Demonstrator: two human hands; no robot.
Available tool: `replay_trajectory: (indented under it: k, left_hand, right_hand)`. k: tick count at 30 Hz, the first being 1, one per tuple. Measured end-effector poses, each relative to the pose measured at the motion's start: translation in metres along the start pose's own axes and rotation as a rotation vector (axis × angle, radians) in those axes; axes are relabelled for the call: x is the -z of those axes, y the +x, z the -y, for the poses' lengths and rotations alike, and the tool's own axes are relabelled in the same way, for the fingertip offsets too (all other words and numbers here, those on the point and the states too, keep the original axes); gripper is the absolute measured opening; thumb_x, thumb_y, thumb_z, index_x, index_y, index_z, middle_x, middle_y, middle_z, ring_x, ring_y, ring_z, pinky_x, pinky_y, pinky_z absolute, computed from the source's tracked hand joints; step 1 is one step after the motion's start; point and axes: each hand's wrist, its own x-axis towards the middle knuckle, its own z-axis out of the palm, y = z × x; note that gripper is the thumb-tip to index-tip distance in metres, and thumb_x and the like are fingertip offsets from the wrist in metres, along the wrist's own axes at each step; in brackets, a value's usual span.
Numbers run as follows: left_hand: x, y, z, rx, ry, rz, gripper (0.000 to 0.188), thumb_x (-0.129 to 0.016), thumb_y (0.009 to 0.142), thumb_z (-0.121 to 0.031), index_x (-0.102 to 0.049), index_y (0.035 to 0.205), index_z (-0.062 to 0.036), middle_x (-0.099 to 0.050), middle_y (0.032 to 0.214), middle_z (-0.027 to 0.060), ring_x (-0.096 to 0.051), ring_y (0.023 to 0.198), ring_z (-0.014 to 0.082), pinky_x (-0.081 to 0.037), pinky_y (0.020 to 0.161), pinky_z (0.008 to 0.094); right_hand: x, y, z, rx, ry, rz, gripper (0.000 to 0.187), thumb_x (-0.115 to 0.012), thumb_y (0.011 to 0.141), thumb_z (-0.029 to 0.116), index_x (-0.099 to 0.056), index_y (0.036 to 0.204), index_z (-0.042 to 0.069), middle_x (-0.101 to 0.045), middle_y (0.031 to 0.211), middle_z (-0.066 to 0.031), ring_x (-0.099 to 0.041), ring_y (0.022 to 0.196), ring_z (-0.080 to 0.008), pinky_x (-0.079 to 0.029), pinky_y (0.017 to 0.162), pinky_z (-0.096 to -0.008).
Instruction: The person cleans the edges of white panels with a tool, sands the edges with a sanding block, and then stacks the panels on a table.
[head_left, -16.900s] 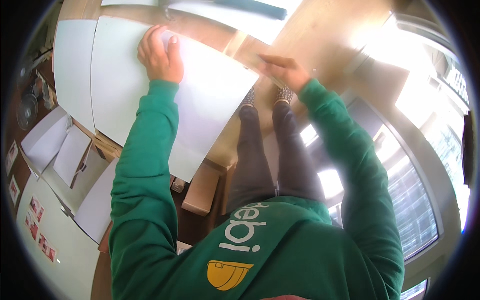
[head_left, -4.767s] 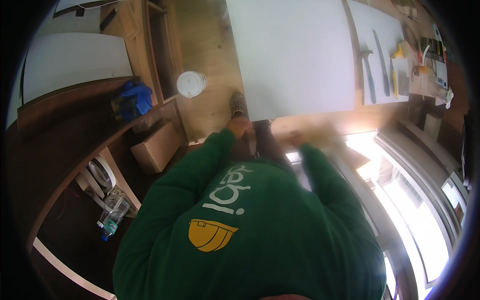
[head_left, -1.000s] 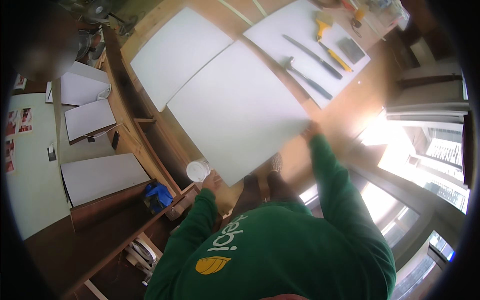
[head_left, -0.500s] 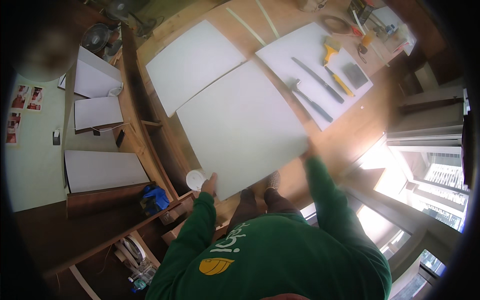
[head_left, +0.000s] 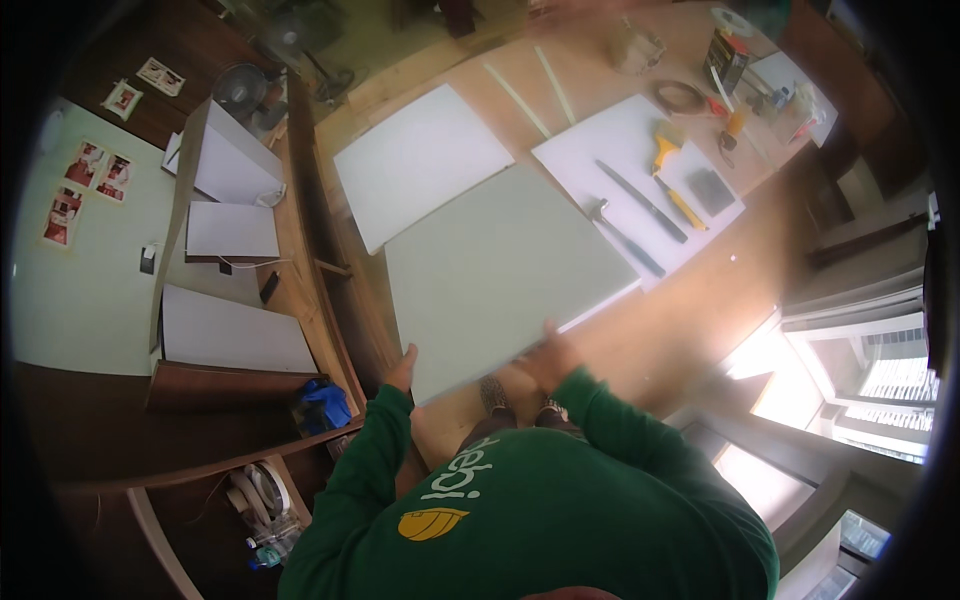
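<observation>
A large flat pale board [head_left: 510, 270] lies in front of me, its surface now looking grey-green. My left hand [head_left: 402, 370] grips its near left corner, thumb on top. At the near edge, my right hand [head_left: 550, 362] holds the board with the thumb up and the fingers partly hidden below. A white strip shows under the board's right part. Beyond it rests a second white board [head_left: 425, 160]. To the right, a third white board [head_left: 590, 150] carries a hammer [head_left: 628, 245], a long dark flat tool [head_left: 642, 202], a yellow cutter [head_left: 683, 205], a yellow-handled brush [head_left: 667, 150] and a grey block [head_left: 713, 190].
Two pale strips [head_left: 518, 100] and a brown coil [head_left: 678, 97] lie at the far side of the wooden table. On the left are white panels [head_left: 235, 325], a blue bundle [head_left: 325, 405] and a fan [head_left: 240, 90]. Tape rolls [head_left: 268, 490] sit in a lower compartment.
My right hand has moved from the board's right corner leftward along its near edge. The board's surface has turned darker, and a white strip shows beneath it. The white tub beside my left hand no longer shows.
</observation>
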Motion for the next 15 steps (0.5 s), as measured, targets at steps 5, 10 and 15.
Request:
replay_trajectory:
  k: [5,10,15]
  left_hand:
    - [0.009,0.000,-0.015,-0.112,0.349,-0.079,0.065,-0.046,0.104,-0.050,-0.053,0.137,0.0058,-0.064,0.127,0.0143,-0.061,0.114,0.0245,-0.044,0.103,0.0341]
    - [-0.020,-0.021,-0.035,-0.019,0.093,0.111,0.062,-0.050,0.103,-0.050,-0.052,0.138,0.0022,-0.063,0.130,0.0143,-0.061,0.116,0.0254,-0.047,0.103,0.0366]
    - [-0.050,-0.049,-0.066,0.115,-0.119,0.239,0.059,-0.048,0.105,-0.045,-0.046,0.143,-0.0006,-0.057,0.138,0.0139,-0.057,0.123,0.0249,-0.045,0.107,0.0397]
  right_hand:
    - [-0.052,-0.007,-0.035,-0.259,-0.031,0.038,0.063,-0.051,0.105,0.042,-0.034,0.148,0.000,-0.040,0.153,-0.0182,-0.040,0.139,-0.0365,-0.029,0.119,-0.0560]
    - [-0.082,-0.008,-0.053,-0.212,-0.340,0.091,0.059,-0.053,0.105,0.035,-0.031,0.150,0.004,-0.039,0.152,-0.0184,-0.040,0.140,-0.0353,-0.040,0.112,-0.0545]
    - [-0.081,0.010,-0.066,-0.038,-0.281,0.040,0.058,-0.054,0.104,0.030,-0.031,0.149,0.001,-0.044,0.146,-0.0204,-0.042,0.138,-0.0360,-0.039,0.112,-0.0547]
